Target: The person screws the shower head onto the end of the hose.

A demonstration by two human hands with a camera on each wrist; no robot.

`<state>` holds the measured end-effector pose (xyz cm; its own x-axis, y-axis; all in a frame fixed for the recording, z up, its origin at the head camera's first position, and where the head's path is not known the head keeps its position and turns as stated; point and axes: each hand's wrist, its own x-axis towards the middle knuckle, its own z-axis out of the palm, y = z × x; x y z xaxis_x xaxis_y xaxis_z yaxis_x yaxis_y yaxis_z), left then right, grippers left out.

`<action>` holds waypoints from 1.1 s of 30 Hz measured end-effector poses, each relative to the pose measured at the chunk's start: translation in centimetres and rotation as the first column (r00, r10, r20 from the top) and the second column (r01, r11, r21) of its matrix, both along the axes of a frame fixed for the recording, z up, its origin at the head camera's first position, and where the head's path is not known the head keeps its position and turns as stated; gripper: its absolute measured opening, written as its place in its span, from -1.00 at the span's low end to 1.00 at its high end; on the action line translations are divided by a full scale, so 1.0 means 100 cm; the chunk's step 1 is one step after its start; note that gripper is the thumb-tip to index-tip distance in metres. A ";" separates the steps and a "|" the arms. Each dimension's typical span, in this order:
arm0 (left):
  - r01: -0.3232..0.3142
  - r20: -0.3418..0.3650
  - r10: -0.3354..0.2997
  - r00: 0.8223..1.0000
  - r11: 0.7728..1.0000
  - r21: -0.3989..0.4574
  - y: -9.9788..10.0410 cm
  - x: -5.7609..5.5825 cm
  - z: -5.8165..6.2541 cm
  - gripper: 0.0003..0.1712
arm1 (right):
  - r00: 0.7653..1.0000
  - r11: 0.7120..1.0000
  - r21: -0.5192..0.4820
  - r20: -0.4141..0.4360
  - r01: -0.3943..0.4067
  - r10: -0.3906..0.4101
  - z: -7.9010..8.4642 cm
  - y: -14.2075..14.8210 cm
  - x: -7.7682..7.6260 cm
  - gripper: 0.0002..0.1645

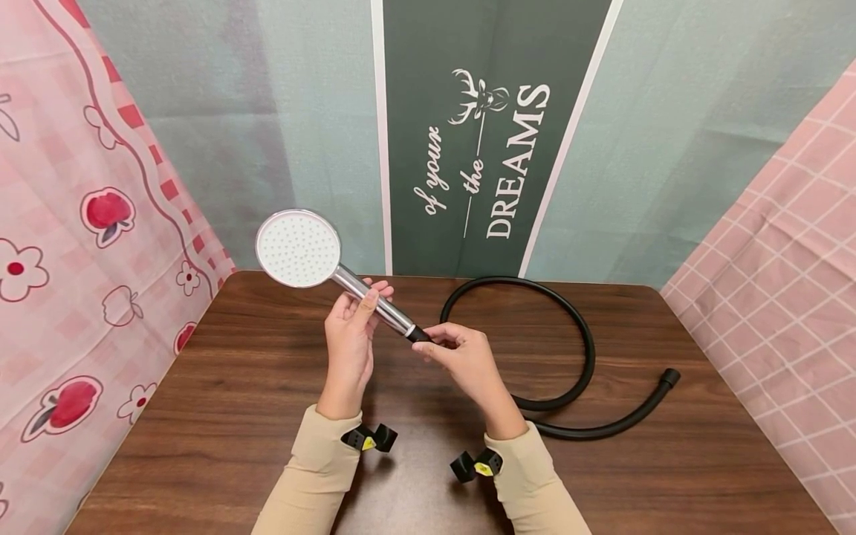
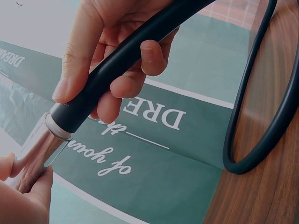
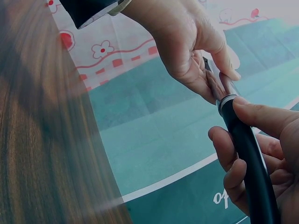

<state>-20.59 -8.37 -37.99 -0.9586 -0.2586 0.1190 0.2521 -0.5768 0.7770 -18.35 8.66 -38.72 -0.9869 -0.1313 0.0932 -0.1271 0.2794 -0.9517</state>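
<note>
A shower head [image 1: 298, 248] with a round white nozzle face and a chrome handle is held up over the table, tilted with its face at the upper left. My left hand [image 1: 351, 327] grips the chrome handle [image 2: 41, 158], thumb laid along it. At the handle's lower end sits the black end fitting of a shower hose [image 2: 74, 112], meeting a white collar. My right hand [image 1: 461, 358] pinches that fitting between thumb and fingers, as the right wrist view also shows. From there the black hose [image 1: 588, 349] loops over the table.
The hose's other end fitting [image 1: 669, 377] lies on the right of the brown wooden table [image 1: 200, 431]. A grey-green cloth with white lettering [image 1: 515, 163] hangs behind, and pink patterned cloths [image 1: 73, 223] hang at both sides. A small black camera is strapped to each wrist.
</note>
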 end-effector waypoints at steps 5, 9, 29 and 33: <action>0.000 0.001 0.000 1.000 1.000 0.003 0.000 -0.001 0.000 -0.82 | 1.000 1.000 0.007 -0.003 0.002 -0.001 0.001 0.000 0.000 -0.72; -0.002 -0.005 0.002 1.000 1.000 -0.001 0.001 -0.001 0.000 -0.83 | 1.000 1.000 0.005 -0.016 -0.002 0.002 0.000 0.000 -0.001 -0.74; -0.002 -0.001 0.002 1.000 1.000 -0.014 0.001 0.001 0.000 -0.81 | 1.000 1.000 0.014 0.001 -0.013 0.013 -0.001 0.001 0.000 -0.77; -0.001 -0.002 0.001 1.000 1.000 -0.015 0.001 0.001 0.000 -0.81 | 1.000 1.000 0.020 0.002 -0.018 0.018 0.000 0.001 0.000 -0.76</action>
<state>-20.45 -8.32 -37.95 -0.9580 -0.2582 0.1248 0.2545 -0.5650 0.7849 -18.39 8.75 -38.77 -0.9846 -0.1510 0.0882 -0.1302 0.2964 -0.9461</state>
